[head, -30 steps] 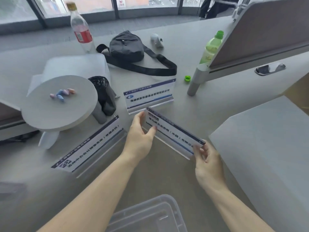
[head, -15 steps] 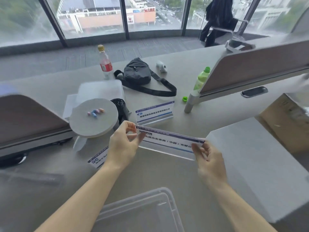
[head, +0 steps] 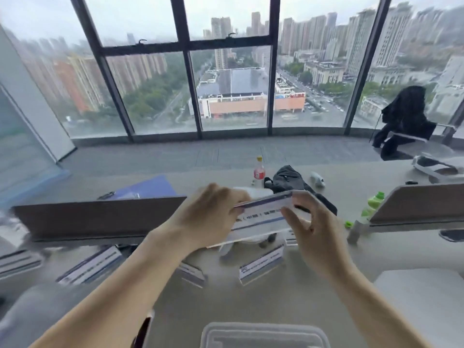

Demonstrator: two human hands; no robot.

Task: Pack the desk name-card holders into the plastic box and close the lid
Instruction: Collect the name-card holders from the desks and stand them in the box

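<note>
Holding the name-card holder (head: 263,217) lifted above the desk (head: 326,272), your left hand (head: 208,219) and right hand (head: 319,237) pinch its two ends. It looks light, stiff and slick, so keep to the edges. The plastic box (head: 263,335) sits below, near you.

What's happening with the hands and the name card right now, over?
Left hand and right hand both gripping one name-card holder, raised above desk. Plastic box below, nothing in it visible. Path down looks clear.
</note>
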